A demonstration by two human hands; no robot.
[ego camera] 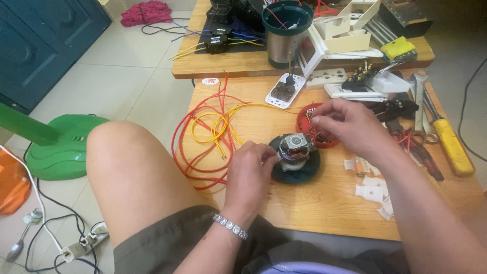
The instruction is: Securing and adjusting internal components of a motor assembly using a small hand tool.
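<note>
Knee (127, 162): bare, raised at lower left, closest to lens; dark shorts below.
Left hand (248, 170): bracelet at wrist, fingers curled closed on side of small electric motor (295, 147), steadying it.
Motor: copper windings showing, upright on dark round base (297, 170), on near low wooden table (324, 203), just in front of red dish.
Right hand (345, 124): over red dish (312, 124), fingertips pinched together on something small; what exactly, cannot tell.
Red dish: touching or just behind dark base, small parts inside.
Wires: red and yellow loops (210, 132) lying left of motor.
Right edge: yellow-handled tool (451, 144), pliers, white plastic pieces (370, 190).
Far table: metal cylinder with green rim (285, 33), white sockets.
Floor, left: green fan base (63, 147).
</note>
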